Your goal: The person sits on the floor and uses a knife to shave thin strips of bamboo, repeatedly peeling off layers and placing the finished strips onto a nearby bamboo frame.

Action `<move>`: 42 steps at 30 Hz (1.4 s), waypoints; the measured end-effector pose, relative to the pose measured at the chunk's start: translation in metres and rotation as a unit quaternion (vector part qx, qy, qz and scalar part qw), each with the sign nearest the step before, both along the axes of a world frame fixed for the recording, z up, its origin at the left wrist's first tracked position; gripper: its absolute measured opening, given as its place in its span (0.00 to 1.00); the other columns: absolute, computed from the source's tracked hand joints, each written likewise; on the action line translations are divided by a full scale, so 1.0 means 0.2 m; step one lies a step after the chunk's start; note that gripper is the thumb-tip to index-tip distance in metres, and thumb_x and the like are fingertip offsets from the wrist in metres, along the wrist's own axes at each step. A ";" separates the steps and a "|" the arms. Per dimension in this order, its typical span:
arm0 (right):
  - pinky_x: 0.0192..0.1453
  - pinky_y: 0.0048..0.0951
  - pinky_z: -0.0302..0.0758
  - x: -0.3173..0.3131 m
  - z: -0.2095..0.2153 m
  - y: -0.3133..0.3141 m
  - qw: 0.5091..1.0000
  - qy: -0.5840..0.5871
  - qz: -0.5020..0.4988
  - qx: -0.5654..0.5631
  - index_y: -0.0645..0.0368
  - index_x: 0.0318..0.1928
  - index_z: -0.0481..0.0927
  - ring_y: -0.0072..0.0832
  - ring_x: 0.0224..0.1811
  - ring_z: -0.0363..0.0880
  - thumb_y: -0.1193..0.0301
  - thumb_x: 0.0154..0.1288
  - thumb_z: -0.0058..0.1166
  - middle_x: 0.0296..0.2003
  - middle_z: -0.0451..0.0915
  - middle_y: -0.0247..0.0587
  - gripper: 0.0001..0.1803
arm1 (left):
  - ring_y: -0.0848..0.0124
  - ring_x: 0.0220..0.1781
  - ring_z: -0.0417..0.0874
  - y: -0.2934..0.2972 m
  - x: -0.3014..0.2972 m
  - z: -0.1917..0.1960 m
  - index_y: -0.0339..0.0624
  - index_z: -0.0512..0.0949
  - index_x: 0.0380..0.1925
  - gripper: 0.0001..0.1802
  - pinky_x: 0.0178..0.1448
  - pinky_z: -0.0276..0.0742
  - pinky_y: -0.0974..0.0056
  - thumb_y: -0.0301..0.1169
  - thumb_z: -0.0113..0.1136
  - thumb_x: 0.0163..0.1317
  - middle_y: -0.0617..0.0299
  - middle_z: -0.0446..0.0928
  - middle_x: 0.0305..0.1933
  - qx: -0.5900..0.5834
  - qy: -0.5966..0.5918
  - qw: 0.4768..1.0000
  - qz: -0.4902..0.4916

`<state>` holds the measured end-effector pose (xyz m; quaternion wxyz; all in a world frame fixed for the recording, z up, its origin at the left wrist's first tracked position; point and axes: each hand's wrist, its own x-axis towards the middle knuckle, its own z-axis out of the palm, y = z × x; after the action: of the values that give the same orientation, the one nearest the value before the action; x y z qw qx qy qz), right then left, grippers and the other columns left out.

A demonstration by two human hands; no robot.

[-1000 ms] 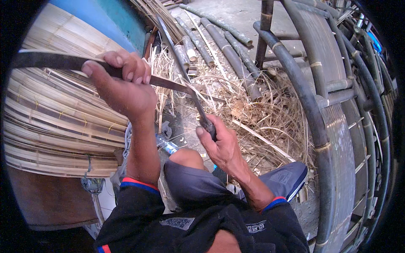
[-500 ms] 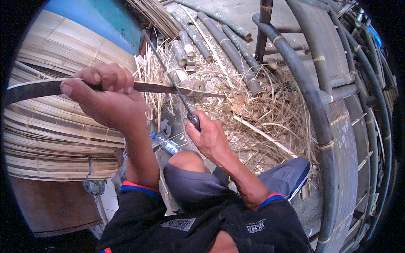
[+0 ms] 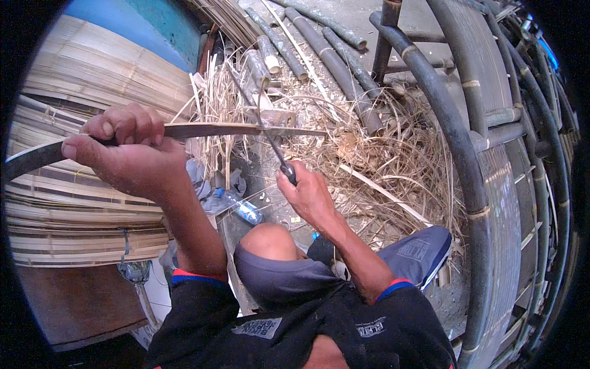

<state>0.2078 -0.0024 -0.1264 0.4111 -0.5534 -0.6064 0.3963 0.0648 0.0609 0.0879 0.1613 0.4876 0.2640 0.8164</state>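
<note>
My left hand (image 3: 126,144) is closed round a long, dark-skinned bamboo strip (image 3: 206,130), which bends away past the left edge and runs to a thin pale end on the right. In my right hand (image 3: 309,192) is the black handle of a long, narrow-bladed knife (image 3: 269,140). The blade crosses the strip near its right part, pointing up and to the left. A thin sliver (image 3: 261,101) curls up from the strip where the blade meets it. Below the crossing, a small wooden block (image 3: 276,117) shows in part.
Curly bamboo shavings (image 3: 399,160) cover the floor ahead and to the right. Cut bamboo poles (image 3: 335,61) lie farther off. A bamboo frame (image 3: 458,141) stands on the right, and stacked woven bamboo sheets (image 3: 92,74) on the left. A plastic bottle (image 3: 247,211) lies near my knee.
My left hand has moved left and slightly down, drawing the strip along with it. A sliver now rises at the blade. My right hand has stayed almost in place.
</note>
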 end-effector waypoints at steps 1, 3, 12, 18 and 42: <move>0.32 0.45 0.76 -0.03 0.04 -0.05 0.999 0.019 0.000 0.036 0.61 0.45 0.77 0.49 0.27 0.82 0.62 0.69 0.56 0.26 0.81 0.55 0.15 | 0.77 0.13 0.48 0.00 -0.02 -0.01 0.53 0.58 0.21 0.32 0.16 0.43 0.69 0.68 0.45 0.67 0.72 0.49 0.14 -0.009 0.002 1.000 0.016; 0.31 0.43 0.75 -0.09 0.17 -0.13 0.986 0.059 0.000 0.157 0.62 0.45 0.78 0.46 0.25 0.82 0.63 0.69 0.56 0.23 0.80 0.53 0.15 | 0.77 0.13 0.48 -0.02 -0.03 0.01 0.53 0.59 0.21 0.33 0.16 0.43 0.69 0.68 0.46 0.67 0.72 0.50 0.14 0.000 0.010 1.000 0.021; 0.35 0.48 0.77 -0.12 -0.07 -0.07 0.998 -0.035 -0.037 0.044 0.61 0.42 0.79 0.52 0.30 0.84 0.58 0.66 0.57 0.27 0.82 0.56 0.17 | 0.79 0.14 0.51 -0.03 -0.11 -0.02 0.51 0.60 0.23 0.33 0.16 0.47 0.71 0.69 0.45 0.67 0.72 0.52 0.15 -0.012 0.025 0.999 0.045; 0.39 0.56 0.76 0.07 -0.57 0.10 0.994 -0.060 -0.069 -0.062 0.63 0.38 0.78 0.60 0.33 0.82 0.54 0.66 0.54 0.29 0.82 0.63 0.21 | 0.77 0.15 0.55 0.04 -0.15 -0.15 0.51 0.64 0.24 0.33 0.18 0.50 0.72 0.69 0.45 0.67 0.71 0.55 0.16 -0.034 -0.037 0.996 -0.078; 0.35 0.52 0.77 0.24 -0.13 -0.17 0.996 0.032 -0.073 -0.025 0.60 0.44 0.76 0.57 0.32 0.83 0.58 0.67 0.57 0.28 0.82 0.58 0.17 | 0.78 0.15 0.54 0.12 0.10 -0.03 0.50 0.65 0.27 0.27 0.18 0.49 0.71 0.59 0.43 0.74 0.71 0.57 0.17 -0.023 0.041 0.972 -0.232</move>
<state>0.2567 -0.0354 -0.1525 0.4440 -0.5937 -0.5407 0.3975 0.0856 0.0839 0.0814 0.3464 0.5648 0.1689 0.7297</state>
